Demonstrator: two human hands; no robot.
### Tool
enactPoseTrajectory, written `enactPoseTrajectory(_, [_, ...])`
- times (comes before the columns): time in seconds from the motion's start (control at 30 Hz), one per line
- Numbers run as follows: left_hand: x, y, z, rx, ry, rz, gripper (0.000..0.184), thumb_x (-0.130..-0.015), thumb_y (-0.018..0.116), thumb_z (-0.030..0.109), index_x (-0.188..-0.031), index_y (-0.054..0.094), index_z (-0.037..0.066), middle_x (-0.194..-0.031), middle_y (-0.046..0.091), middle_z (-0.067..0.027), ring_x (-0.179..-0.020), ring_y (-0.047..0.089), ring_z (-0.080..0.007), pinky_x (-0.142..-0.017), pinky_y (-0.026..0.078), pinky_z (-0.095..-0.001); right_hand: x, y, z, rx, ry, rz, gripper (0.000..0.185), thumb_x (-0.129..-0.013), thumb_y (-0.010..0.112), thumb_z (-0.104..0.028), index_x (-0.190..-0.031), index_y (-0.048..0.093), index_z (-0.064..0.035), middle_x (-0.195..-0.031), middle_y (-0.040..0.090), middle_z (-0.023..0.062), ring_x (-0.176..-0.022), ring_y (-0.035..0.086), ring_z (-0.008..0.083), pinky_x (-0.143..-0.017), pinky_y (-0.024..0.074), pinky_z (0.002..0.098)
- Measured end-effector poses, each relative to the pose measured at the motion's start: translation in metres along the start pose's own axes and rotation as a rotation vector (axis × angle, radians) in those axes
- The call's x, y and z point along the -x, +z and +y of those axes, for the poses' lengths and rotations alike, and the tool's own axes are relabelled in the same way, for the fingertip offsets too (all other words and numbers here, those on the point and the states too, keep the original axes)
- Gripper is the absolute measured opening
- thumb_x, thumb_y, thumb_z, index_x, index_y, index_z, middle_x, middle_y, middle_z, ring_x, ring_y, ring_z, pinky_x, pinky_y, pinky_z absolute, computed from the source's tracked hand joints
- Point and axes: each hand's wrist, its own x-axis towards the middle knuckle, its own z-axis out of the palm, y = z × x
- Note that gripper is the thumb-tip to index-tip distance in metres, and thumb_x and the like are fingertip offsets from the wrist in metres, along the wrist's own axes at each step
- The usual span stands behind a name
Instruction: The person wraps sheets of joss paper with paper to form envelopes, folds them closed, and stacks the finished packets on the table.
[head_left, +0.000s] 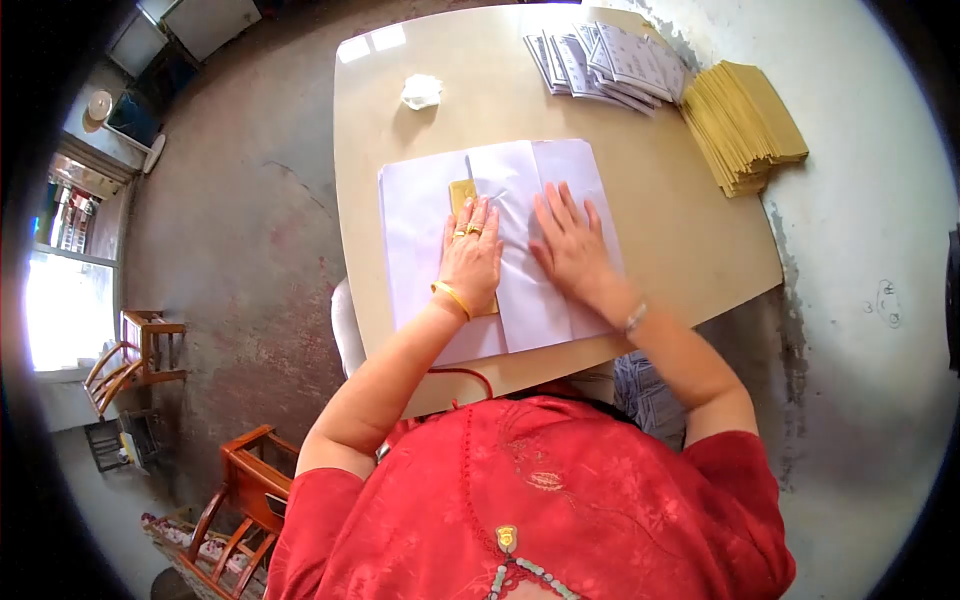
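Observation:
A large sheet of white paper [420,270] lies on the table before me, with a folded flap [525,305] across its middle. A flat golden-yellow piece [461,191] shows at the flap's left edge, mostly covered by my left hand [472,255]. That hand lies flat with its fingers stretched out, pressing on the yellow piece and the flap edge. Farther right, my right hand [575,243] rests on the paper with its fingers spread. Creases run through the paper between the two hands. Neither hand grips anything.
On the table [680,240], a crumpled white wad [421,92] sits at the far left. Printed white packets [610,65] are piled at the back right, beside a fanned stack of brown envelopes [745,125] along the wall. Wooden chairs [250,485] stand on the floor at left.

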Motion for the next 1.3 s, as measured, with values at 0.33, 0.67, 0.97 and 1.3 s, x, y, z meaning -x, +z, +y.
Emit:
enactPoseTrajectory(0.33, [-0.008,-0.02,0.003,0.037,-0.085,-0.063,0.066,-0.086,0.062,0.026,-0.143,0.038,0.003,-0.154,0.027,-0.0202,-0.144,0.022,-0.0362,-0.116,0.017,-0.0492,0.055,-0.027,-0.03,-0.175,-0.005,-0.159,0.067,-0.09,0.06,-0.033,-0.146,0.035,-0.0038,-0.153,0.031,0.0188,-0.144,0.027,0.0313,-0.115,0.0188,0.0469])
enactPoseTrajectory(0.67, [-0.035,-0.041,-0.025,0.037,-0.141,-0.151,0.11,-0.067,0.077,0.05,-0.151,0.022,0.006,-0.154,0.029,-0.0178,-0.147,0.017,-0.034,-0.115,0.006,-0.0606,0.056,-0.024,-0.032,-0.121,-0.012,-0.123,0.066,-0.09,0.06,-0.034,-0.145,0.037,-0.0052,-0.153,0.031,0.0189,-0.143,0.027,0.0304,-0.115,0.02,0.0458])
enactPoseTrajectory(0.97, [-0.03,-0.033,-0.028,-0.006,-0.105,-0.095,0.101,-0.07,0.074,0.053,-0.147,0.032,0.003,-0.152,0.032,-0.0184,-0.146,0.018,-0.0341,-0.115,0.006,-0.0597,0.056,-0.028,-0.03,-0.237,0.023,-0.093,0.067,-0.092,0.058,-0.038,-0.146,0.036,-0.006,-0.152,0.032,0.0209,-0.142,0.029,0.0323,-0.115,0.0208,0.0451])
enactPoseTrajectory(1.3, [-0.028,-0.026,-0.033,-0.029,-0.062,-0.043,0.097,-0.072,0.071,0.057,-0.145,0.037,0.003,-0.15,0.034,-0.0197,-0.145,0.021,-0.035,-0.115,0.008,-0.0593,0.015,-0.016,-0.006,-1.035,0.521,0.058,0.049,-0.091,0.063,-0.017,-0.133,0.048,0.0045,-0.121,0.061,0.0192,-0.094,0.064,0.0177,-0.076,0.0526,0.0289])
